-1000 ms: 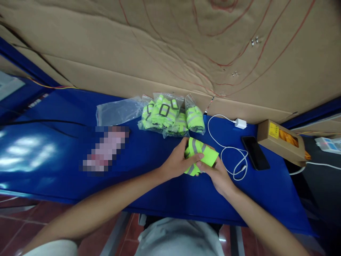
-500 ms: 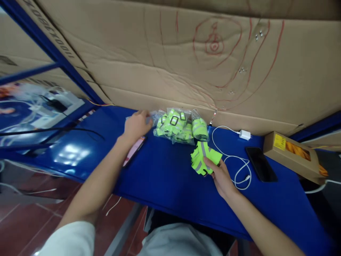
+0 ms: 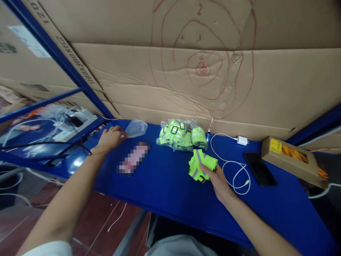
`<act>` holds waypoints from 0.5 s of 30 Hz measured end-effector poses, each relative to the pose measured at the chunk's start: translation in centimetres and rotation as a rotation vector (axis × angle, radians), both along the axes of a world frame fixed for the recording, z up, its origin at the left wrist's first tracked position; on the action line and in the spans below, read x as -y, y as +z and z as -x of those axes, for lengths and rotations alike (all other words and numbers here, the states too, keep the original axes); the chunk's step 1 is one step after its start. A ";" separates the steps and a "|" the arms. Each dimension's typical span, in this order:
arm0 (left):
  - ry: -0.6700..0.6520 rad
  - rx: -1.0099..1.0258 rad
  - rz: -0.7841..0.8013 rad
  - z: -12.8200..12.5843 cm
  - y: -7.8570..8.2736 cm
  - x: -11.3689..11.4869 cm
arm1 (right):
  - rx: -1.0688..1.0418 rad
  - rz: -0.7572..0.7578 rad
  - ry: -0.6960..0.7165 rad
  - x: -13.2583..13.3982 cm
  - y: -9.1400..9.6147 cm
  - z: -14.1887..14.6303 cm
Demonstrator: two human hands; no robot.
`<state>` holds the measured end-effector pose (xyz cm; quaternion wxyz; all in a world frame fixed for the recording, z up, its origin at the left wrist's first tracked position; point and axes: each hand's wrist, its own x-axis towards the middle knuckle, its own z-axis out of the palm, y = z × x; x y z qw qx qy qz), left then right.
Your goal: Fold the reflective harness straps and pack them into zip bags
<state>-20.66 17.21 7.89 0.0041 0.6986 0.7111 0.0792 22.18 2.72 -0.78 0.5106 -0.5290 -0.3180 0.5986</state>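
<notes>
My right hand (image 3: 214,176) grips a folded reflective vest (image 3: 198,165), neon yellow with grey bands, just above the blue table. On the left, my left hand (image 3: 113,138) is closed at the edge of a clear plastic bag (image 3: 137,128), which looks pinched at the fingertips; part of that grip is hidden. Several more neon-yellow bundles in clear bags (image 3: 174,134) lie together against the cardboard wall, some showing black buckles. A phone with a blurred-out screen (image 3: 134,158) rests between my left hand and the vest.
A white cable (image 3: 229,161) with its charger (image 3: 242,140) lies to the right, near a dark phone (image 3: 260,169) and a cardboard box (image 3: 293,160) with orange contents. Behind stands a cardboard wall (image 3: 128,71) with red rings. Power strips (image 3: 77,124) and cables sit beyond the blue frame.
My left hand has moved left, and the clear bag has come along, away from the bagged bundles. The right hand still holds the folded vest in nearly the same place. The view has tilted up.
</notes>
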 end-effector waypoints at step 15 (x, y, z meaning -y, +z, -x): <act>-0.465 0.837 0.858 -24.6 -3.8 10.4 | -0.052 -0.104 -0.165 -1.1 0.8 -1.7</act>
